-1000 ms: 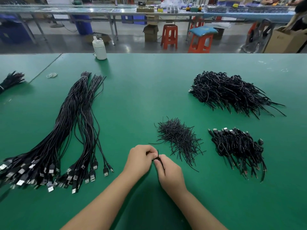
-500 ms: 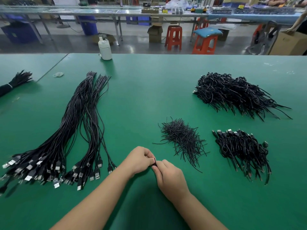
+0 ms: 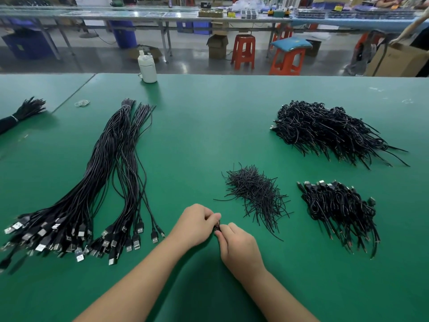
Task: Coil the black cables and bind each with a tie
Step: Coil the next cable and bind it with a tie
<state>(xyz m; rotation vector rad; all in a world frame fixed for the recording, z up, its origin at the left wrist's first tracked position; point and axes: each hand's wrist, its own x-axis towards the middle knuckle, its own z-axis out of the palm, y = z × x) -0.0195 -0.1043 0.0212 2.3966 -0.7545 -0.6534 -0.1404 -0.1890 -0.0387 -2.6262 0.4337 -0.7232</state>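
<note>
**Coil pinched between both hands, finished pile off to your right**

Your left hand (image 3: 197, 225) and right hand (image 3: 236, 246) meet fingertip to fingertip just above the green surface (image 3: 209, 135), and the small black coiled cable (image 3: 216, 227) sits in the gap between them. Both hands are curled round it; only a sliver of black shows, so you cannot tell how the tie lies or whether its ends are twisted shut yet. My read is that you are closing the tie on this coil

What the next move turns on: the loose ties (image 3: 255, 194) lie just ahead and to the right of your right hand, with their strands running roughly away from you. The small heap of bound coils (image 3: 339, 208) lies further right, well apart from the hands, and a larger heap of bound coils (image 3: 325, 129) sits beyond it. So the right hand is the nearer one for dropping off this coil and for picking the next tie

The uncoiled cables (image 3: 104, 177) lie on your left, long axis running away from you, USB plugs (image 3: 69, 238) fanned toward you near the left forearm. The left hand is nearer for drawing the next one out by its plug
</note>
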